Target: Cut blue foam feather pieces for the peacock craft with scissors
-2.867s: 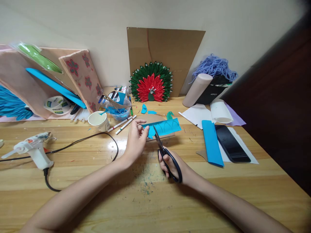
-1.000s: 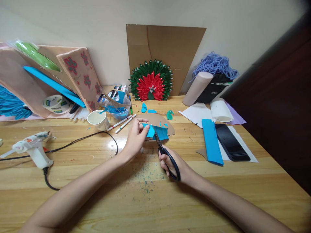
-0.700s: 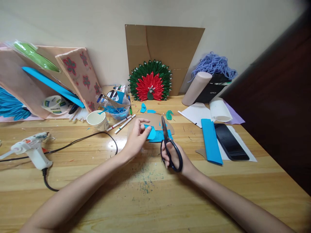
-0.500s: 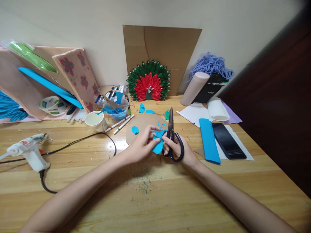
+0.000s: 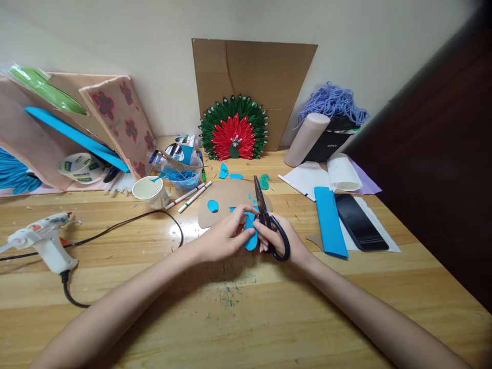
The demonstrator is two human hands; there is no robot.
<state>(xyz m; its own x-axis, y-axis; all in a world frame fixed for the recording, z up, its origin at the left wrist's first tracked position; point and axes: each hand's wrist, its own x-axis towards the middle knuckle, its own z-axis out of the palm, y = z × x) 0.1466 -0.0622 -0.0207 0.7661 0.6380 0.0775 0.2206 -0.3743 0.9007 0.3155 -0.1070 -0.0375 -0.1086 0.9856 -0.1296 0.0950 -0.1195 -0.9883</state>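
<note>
1. Since half a second ago your scissors [image 5: 265,218] have tilted so the closed blades point up and a little to the left, and both hands have drawn slightly nearer to you on the wooden table [image 5: 246,307].
2. Against the wall stands a cardboard sheet [image 5: 253,77], with a red and green paper peacock fan [image 5: 233,134] leaning in front of it.
3. At far left lies a white glue gun [image 5: 40,241], its black cord curling across the table toward the middle.
4. To your right, a folded blue strip [image 5: 329,220] lies just beside a black phone [image 5: 360,221].
5. A brown cardboard semicircle [image 5: 223,202] lies just beyond your hands, with a small blue petal [image 5: 212,205] on it.
6. A paper cup [image 5: 150,191] stands left of it, with two pens [image 5: 192,196] between them.
7. Your right hand [image 5: 282,241] has its fingers closed through the black scissor handles, gripping them.
8. Your left hand [image 5: 225,237] pinches the blue paper cutout [image 5: 250,237] between thumb and fingertips; the cutout sits between your two hands, touching both.
</note>
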